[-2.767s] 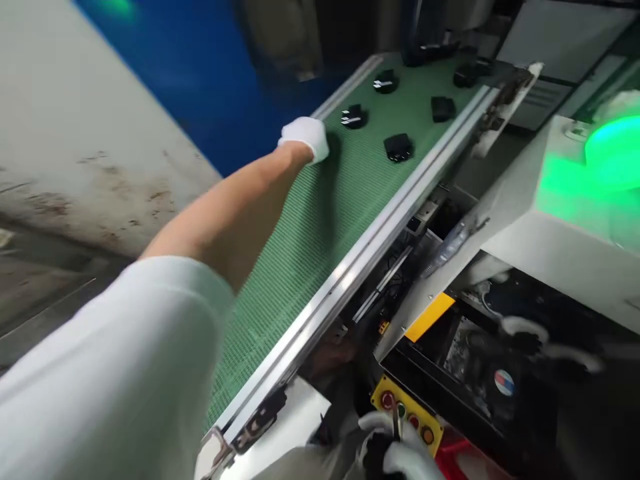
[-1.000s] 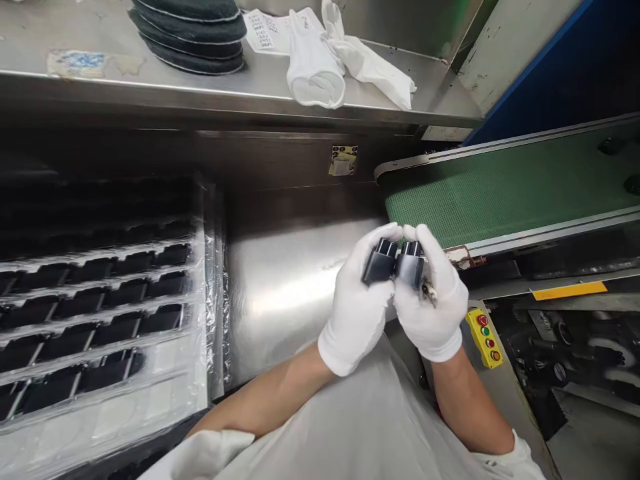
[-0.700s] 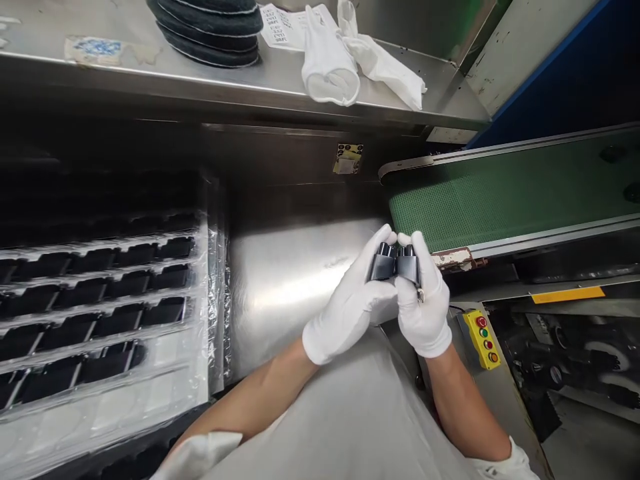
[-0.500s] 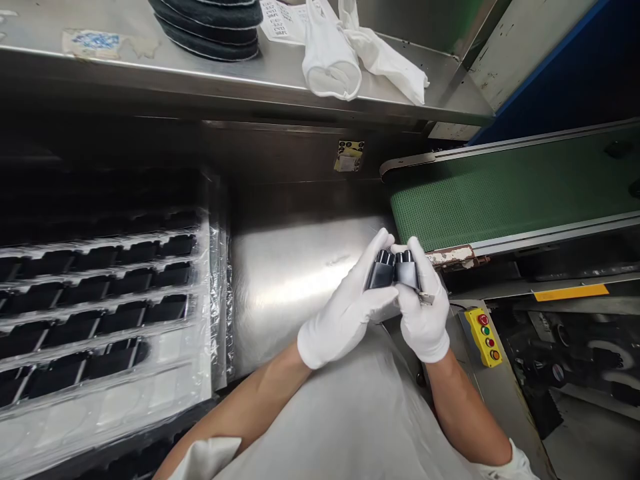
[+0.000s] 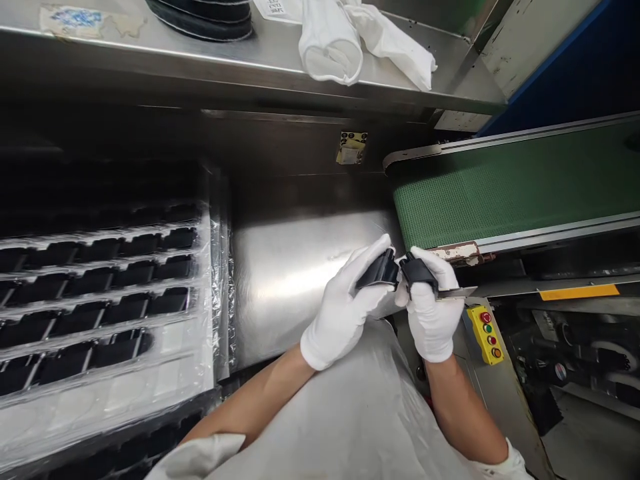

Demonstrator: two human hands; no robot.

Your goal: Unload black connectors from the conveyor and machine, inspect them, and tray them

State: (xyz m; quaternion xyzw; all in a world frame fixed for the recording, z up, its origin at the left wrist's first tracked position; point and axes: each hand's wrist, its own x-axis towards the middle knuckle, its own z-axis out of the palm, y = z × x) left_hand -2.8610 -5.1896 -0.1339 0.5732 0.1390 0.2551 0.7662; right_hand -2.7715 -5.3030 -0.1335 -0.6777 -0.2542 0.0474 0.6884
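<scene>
"So, what's changed?"

"We've tipped both black plug adapters [image 5: 381, 270] onto their sides, ends nearly touching."

"Held how?"

"Our left hand [image 5: 343, 317] and right hand [image 5: 433, 320] each close their fingers around one; a thin metal blade [image 5: 456, 292] now juts from the right."

"Where?"

"Over the steel panel [image 5: 300, 287], just beside the green conveyor belt [image 5: 500, 180]."
</scene>
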